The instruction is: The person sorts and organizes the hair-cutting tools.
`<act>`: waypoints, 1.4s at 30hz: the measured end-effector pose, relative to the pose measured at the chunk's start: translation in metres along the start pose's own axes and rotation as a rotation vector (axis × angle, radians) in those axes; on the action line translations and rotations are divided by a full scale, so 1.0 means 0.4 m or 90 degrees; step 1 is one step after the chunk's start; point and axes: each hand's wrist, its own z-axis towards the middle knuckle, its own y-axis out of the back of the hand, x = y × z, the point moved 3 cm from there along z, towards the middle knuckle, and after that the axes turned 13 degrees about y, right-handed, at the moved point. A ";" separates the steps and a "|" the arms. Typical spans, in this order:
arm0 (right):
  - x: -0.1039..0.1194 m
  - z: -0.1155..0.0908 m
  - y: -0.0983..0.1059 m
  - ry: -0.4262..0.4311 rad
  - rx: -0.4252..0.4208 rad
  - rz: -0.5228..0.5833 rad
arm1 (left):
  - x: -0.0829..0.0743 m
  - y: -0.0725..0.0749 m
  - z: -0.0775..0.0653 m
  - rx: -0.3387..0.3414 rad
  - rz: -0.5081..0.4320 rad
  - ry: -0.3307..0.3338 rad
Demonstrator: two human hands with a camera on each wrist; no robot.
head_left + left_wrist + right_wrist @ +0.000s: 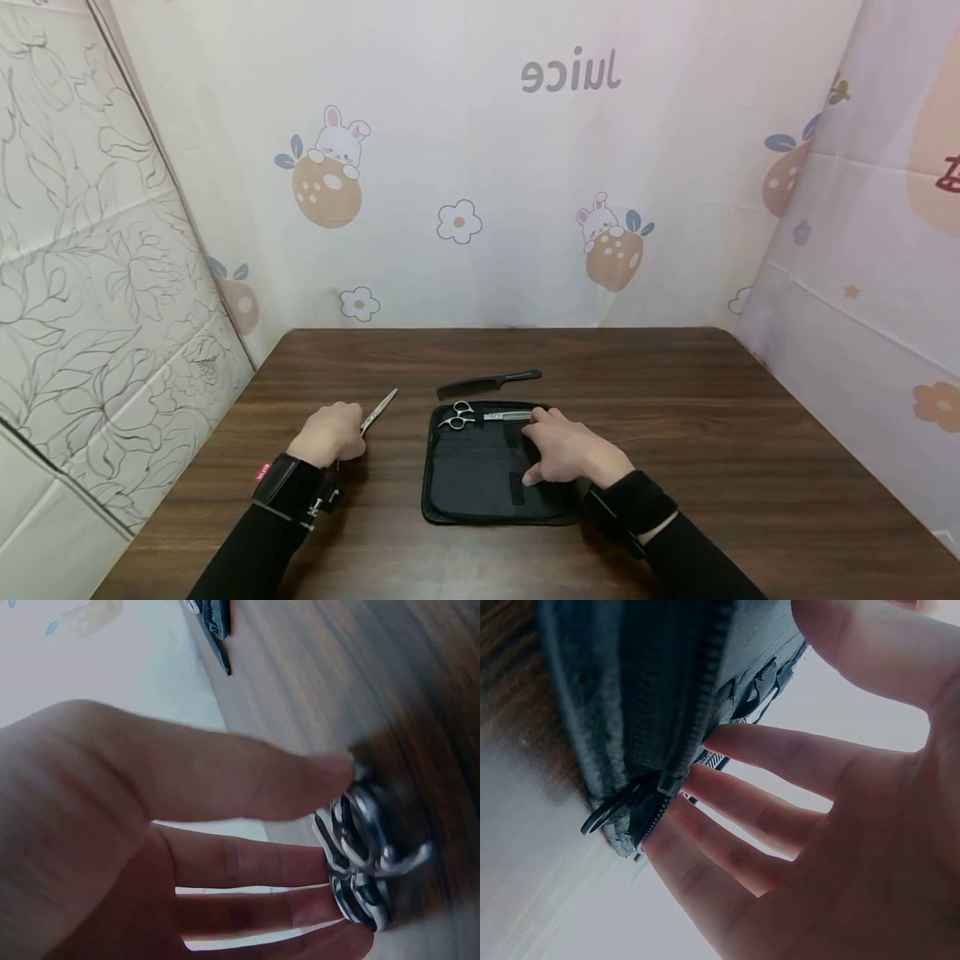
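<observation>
My left hand (328, 435) is on the left of the table, its thumb and fingers pinching a pair of silver scissors (379, 411) by the handles. The blades point away and to the right. In the left wrist view the finger rings (364, 840) show at the fingertips. My right hand (573, 450) reaches over the right side of a black zippered case (472, 483), fingers extended and touching it. Another pair of scissors (459, 417), with toothed blades, lies across the top of the case, its tips by my right fingers.
Beyond the case a black comb (487, 384) lies on the brown wooden table (675, 367). A printed curtain (465, 125) hangs along the back, with more cloth at both sides. A zipper pull (615, 806) hangs at the case's corner.
</observation>
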 end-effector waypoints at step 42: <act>0.003 -0.001 -0.001 0.009 0.001 -0.002 | -0.009 -0.009 0.034 -0.014 -0.075 -0.029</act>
